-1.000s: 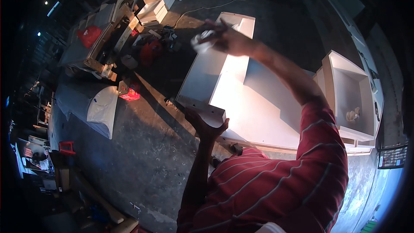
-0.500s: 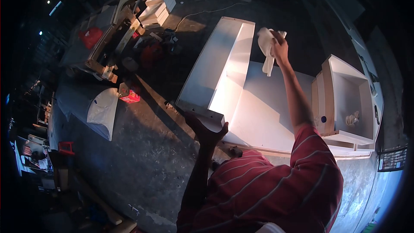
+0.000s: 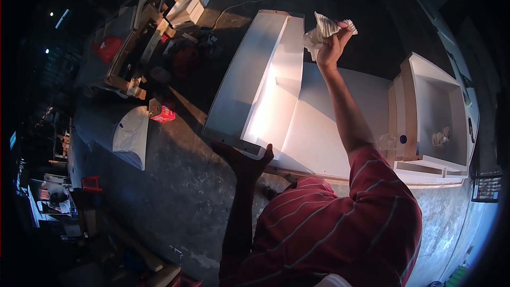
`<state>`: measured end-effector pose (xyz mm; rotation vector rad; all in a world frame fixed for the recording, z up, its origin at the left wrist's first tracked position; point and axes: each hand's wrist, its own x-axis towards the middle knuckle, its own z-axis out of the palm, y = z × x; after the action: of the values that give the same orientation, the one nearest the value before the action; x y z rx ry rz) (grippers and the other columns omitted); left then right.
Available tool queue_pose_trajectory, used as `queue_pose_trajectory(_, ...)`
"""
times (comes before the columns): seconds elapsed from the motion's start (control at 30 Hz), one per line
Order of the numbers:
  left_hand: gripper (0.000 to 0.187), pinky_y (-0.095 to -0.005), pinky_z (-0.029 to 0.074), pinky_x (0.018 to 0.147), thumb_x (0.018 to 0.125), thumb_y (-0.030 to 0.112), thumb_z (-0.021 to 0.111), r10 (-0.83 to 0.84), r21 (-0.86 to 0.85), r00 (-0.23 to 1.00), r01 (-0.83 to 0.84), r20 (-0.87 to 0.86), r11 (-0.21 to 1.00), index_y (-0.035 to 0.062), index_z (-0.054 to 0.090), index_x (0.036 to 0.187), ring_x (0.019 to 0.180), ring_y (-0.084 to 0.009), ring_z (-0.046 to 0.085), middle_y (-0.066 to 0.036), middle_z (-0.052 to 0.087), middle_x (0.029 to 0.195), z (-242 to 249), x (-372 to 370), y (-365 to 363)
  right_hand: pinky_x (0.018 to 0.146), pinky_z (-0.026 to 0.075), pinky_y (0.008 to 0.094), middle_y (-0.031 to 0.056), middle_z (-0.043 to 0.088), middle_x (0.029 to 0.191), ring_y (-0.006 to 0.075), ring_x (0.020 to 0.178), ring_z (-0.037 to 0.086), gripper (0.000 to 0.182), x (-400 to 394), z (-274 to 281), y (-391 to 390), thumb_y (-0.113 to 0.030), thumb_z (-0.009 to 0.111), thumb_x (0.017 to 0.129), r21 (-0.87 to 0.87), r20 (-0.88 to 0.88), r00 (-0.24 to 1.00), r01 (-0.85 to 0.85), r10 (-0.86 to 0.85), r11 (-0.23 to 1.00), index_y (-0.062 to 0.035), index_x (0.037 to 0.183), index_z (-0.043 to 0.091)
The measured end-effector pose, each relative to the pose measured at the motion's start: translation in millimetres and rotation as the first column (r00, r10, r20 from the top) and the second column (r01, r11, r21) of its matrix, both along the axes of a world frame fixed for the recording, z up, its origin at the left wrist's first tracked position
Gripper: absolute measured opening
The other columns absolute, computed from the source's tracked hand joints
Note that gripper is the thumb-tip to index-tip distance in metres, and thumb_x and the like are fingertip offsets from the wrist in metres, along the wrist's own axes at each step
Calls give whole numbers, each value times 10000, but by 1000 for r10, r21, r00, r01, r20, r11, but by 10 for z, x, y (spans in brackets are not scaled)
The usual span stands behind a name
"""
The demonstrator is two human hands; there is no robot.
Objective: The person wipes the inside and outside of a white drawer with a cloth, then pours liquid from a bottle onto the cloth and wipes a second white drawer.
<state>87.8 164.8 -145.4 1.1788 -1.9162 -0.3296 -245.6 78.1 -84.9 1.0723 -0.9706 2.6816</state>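
Note:
In my right hand [image 3: 330,52] is a crumpled off-white cloth [image 3: 317,33], raised beside the far end of a long white drawer-like box [image 3: 241,82]. My left hand [image 3: 244,163] grips the near end of this box, thumb on the right side and fingers on the left. The box stands tilted above a large white panel [image 3: 329,111], and bright light falls on its inner side. The underside of the box, where it meets the panel, is hidden.
At the right stands an open white cabinet box [image 3: 433,111] with a crumpled cloth [image 3: 440,136] inside. A red carton [image 3: 162,111] and a white curved piece [image 3: 131,135] are on the floor to the left. Behind them is a wooden workbench [image 3: 130,48] near stacked drawers [image 3: 187,9].
The left hand has lowered the near end of the box and shifted it left. My right hand has moved up and slightly left with the cloth, which is bunched differently.

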Motion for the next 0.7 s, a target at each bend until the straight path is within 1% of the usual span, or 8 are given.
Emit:
queue_pose_trajectory(0.13, 1318, -541, 167, 1048, 525, 478, 788, -61, -42, 996, 59, -61, 997, 12, -90, 1390, 1309, -411, 111, -274, 71, 1376, -45, 19, -74, 905, 348, 314, 104, 420, 1077, 212, 983, 447, 435, 107, 63, -200, -16, 515, 764, 96, -270, 951, 180, -149, 979, -25, 1165, 345)
queue_pose_trajectory(0.17, 1308, -542, 182, 1037, 516, 457, 791, -60, -47, 996, 57, -73, 997, 6, -76, 1386, 1283, -406, 147, -267, 109, 1343, -70, 21, -77, 906, 365, 333, 157, 467, 1085, 270, 980, 484, 450, -35, 38, -299, -116, 591, 808, 44, -570, 706, 538, -421, 842, 15, 1189, 390)
queue_pose_trajectory(0.23, 1299, -542, 197, 1025, 506, 437, 793, -55, -52, 995, 51, -83, 997, 1, -62, 1382, 1258, -402, 182, -259, 147, 1310, -113, 40, -79, 911, 370, 355, 220, 478, 1122, 318, 1010, 494, 524, 46, -84, -445, -227, 641, 823, 279, -509, 836, 383, -203, 880, 52, 1205, 415)
queue_pose_trajectory(0.27, 1304, -546, 194, 1026, 505, 435, 794, -45, -72, 998, 42, -43, 997, 0, -68, 1381, 1261, -405, 176, -264, 141, 1314, -130, 50, -83, 910, 373, 369, 235, 496, 1119, 327, 1045, 492, 616, -10, -326, -578, -310, 665, 814, 274, -533, 799, 475, -279, 836, 65, 1223, 399)
queue_pose_trajectory(0.47, 1326, -557, 182, 1029, 510, 467, 790, -46, -68, 998, 43, -40, 997, 2, -95, 1381, 1285, -416, 137, -281, 97, 1347, -194, 59, -76, 813, 413, 287, 108, 552, 1004, 187, 913, 517, 511, -2, -1177, -593, -344, 555, 897, 601, -279, 960, 161, 16, 783, 20, 1220, 401)
queue_pose_trajectory(0.63, 1328, -561, 181, 1030, 511, 483, 783, -38, -72, 999, 36, -26, 997, -1, -96, 1380, 1283, -423, 132, -285, 87, 1350, -177, 60, -76, 813, 376, 267, 72, 538, 1006, 158, 889, 492, 522, 33, -1247, -664, -456, 402, 941, 251, -30, 987, 163, -161, 954, 24, 1139, 457)
queue_pose_trajectory(0.67, 1329, -559, 177, 1033, 511, 482, 784, -39, -82, 999, 38, -9, 996, -2, -98, 1380, 1284, -423, 130, -286, 82, 1352, -178, 67, -73, 782, 371, 247, 52, 541, 985, 111, 885, 479, 502, -122, -1293, -620, -446, 383, 952, 400, 216, 975, -133, 48, 907, 21, 1109, 482)
queue_pose_trajectory(0.7, 1329, -557, 174, 1036, 511, 480, 784, -39, -91, 999, 40, 9, 995, -2, -100, 1379, 1285, -423, 128, -287, 77, 1355, -177, 69, -68, 740, 389, 231, 32, 553, 943, 86, 851, 496, 439, -139, -1109, -617, -413, 409, 953, 244, 403, 905, -251, 138, 937, -2, 1068, 510)
